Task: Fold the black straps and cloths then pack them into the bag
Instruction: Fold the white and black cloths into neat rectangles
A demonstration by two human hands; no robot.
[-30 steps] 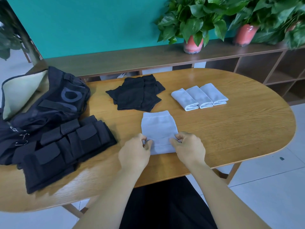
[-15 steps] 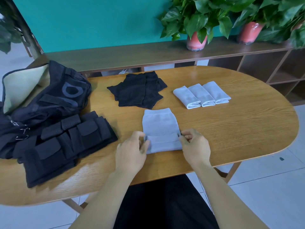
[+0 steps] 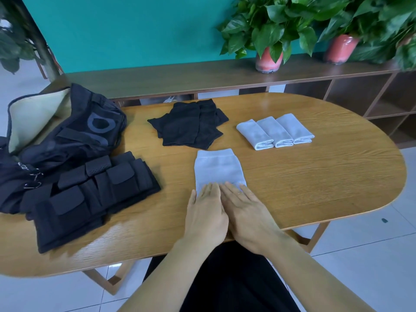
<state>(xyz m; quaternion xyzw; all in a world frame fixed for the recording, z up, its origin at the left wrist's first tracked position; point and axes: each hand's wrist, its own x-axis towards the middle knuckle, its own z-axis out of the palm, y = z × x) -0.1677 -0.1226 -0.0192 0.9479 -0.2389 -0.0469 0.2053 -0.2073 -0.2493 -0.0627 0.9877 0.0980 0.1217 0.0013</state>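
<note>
on the wooden table (image 3: 315, 176), both flat hands, left hand (image 3: 206, 212) and right hand (image 3: 245, 210), press the pale ribbed cloth (image 3: 217, 168), no grip.

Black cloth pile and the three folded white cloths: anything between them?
Nothing: the head view shows bare table between the black cloth pile and three folded white cloths.

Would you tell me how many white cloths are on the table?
4: three folded white cloths side by side at the far right, and one white cloth under both hands.
</note>
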